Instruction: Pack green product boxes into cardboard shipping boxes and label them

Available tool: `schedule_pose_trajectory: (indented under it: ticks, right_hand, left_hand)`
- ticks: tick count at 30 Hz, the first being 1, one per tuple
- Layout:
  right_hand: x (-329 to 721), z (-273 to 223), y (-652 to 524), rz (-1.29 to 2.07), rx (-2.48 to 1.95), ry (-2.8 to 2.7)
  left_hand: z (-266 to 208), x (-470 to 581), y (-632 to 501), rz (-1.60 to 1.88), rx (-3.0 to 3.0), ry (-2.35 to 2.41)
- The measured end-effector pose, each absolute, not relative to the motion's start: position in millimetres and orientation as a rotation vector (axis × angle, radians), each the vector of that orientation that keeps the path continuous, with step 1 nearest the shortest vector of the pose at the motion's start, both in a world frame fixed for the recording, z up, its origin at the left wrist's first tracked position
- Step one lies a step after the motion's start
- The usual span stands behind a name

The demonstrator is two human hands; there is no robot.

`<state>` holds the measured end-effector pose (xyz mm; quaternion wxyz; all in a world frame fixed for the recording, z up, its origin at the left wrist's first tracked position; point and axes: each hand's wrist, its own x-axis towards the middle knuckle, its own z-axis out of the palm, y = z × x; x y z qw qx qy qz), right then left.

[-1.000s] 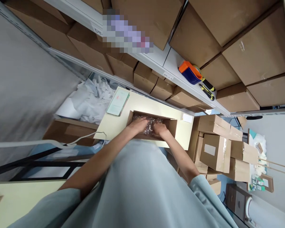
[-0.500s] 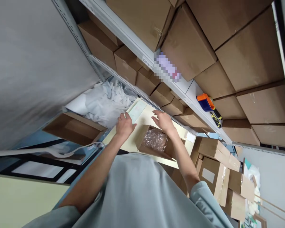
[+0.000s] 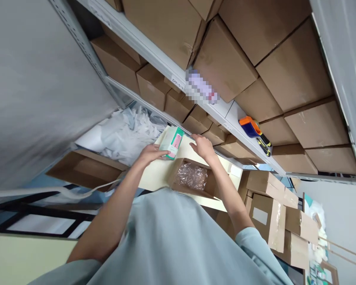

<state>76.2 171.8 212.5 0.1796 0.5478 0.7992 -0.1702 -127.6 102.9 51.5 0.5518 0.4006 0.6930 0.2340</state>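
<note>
My left hand (image 3: 154,153) grips a small white and green box (image 3: 171,143) with a pink picture on its side, thumb across the near face and fingers behind. The box is tilted up over the far left part of the pale yellow tabletop (image 3: 150,177). To its right my right hand (image 3: 203,147) hovers with fingers apart, holding nothing. Below that hand stands an open cardboard box (image 3: 174,183), with clear bubble wrap (image 3: 192,176) filling its left part. My right forearm hides some of the box's right end.
A shelf (image 3: 225,114) of cardboard boxes overhangs the table's far side. On its edge lie an orange and blue tape dispenser (image 3: 250,126) and a yellow-black cutter (image 3: 264,147). White crumpled wrapping (image 3: 127,132) and an open carton (image 3: 86,169) are on the left; more cartons (image 3: 267,213) stack at right.
The white and green box, lying flat before, is now lifted and tilted in my left hand, its pink-marked side showing. My right hand stays nearly where it was. The view has shifted slightly.
</note>
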Motion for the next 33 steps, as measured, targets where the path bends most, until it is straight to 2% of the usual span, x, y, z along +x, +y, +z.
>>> schedule_pose_trajectory:
  ticks: [5, 9, 13, 16, 19, 26, 29, 33]
  right_hand:
    - [122, 257, 154, -0.434, 1.735, 2.438]
    - [166, 307, 103, -0.395, 1.779, 2.578]
    - [213, 331, 43, -0.419, 1.721, 2.504]
    - [242, 314, 14, -0.523, 1.752, 2.39]
    - [259, 276, 1, -0.604, 1.787, 2.268]
    - [259, 196, 0, -0.569, 1.775, 2.064]
    - [257, 184, 3, -0.57, 1.761, 2.045]
    - [264, 194, -1, -0.628, 1.791, 2.027]
  left_hand:
    - [138, -134, 92, 0.692, 1.297, 1.789]
    - [215, -126, 69, 0.659, 1.761, 1.607]
    - [250, -102, 43, 0.487, 1.996, 1.497]
    - [244, -73, 30, 0.318, 2.078, 1.402]
    - [221, -41, 24, 0.173, 2.147, 1.327]
    - [170, 3, 24, -0.016, 2.174, 1.347]
    - [161, 5, 24, -0.039, 2.169, 1.376]
    - [162, -6, 22, -0.033, 2.151, 1.448]
